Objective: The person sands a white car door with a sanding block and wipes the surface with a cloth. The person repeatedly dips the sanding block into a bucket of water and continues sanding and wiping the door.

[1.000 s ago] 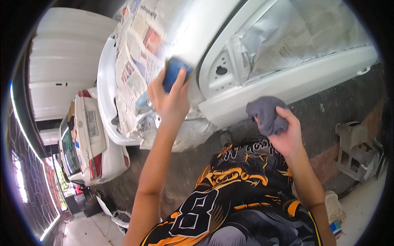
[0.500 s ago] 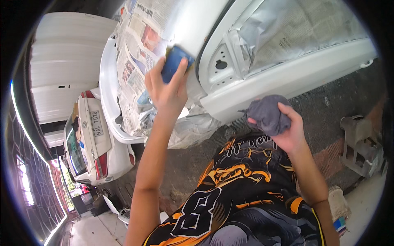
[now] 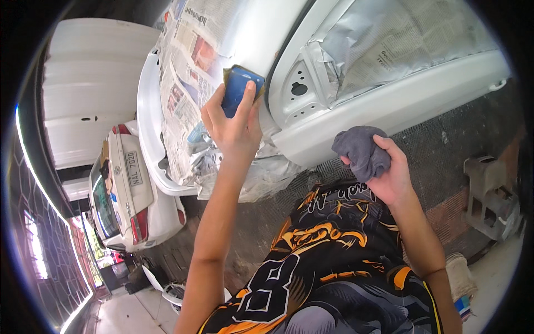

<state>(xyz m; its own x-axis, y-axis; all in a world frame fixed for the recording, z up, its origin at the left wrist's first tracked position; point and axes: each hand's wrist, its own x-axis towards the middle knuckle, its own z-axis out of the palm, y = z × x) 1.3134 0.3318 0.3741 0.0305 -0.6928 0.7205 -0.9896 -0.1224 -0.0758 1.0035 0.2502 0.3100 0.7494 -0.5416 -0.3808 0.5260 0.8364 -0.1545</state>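
Observation:
My left hand (image 3: pixel 233 129) grips a blue sanding block (image 3: pixel 236 96) from the sides, index finger laid along its top. Olive-yellow sandpaper edges stick out around the block, which lies against the white car body panel (image 3: pixel 267 33). The underside of the block is hidden. In my right hand (image 3: pixel 394 179), held in front of my shirt, is a bunched dark grey cloth (image 3: pixel 361 151). Newspaper masking (image 3: pixel 186 67) covers the panel left of the block. To its right stands a white car door (image 3: pixel 356 119) with paper over its window opening.
A grey plastic step stool (image 3: pixel 492 197) stands on the dark floor at right. Another white car (image 3: pixel 130 189) is parked at left, beside a pale corrugated panel (image 3: pixel 94 83). Crumpled masking sheet (image 3: pixel 250 175) hangs below the newspaper.
My left hand and the sanding block have shifted slightly down and to the right on the panel. The cloth has turned a little in my right hand.

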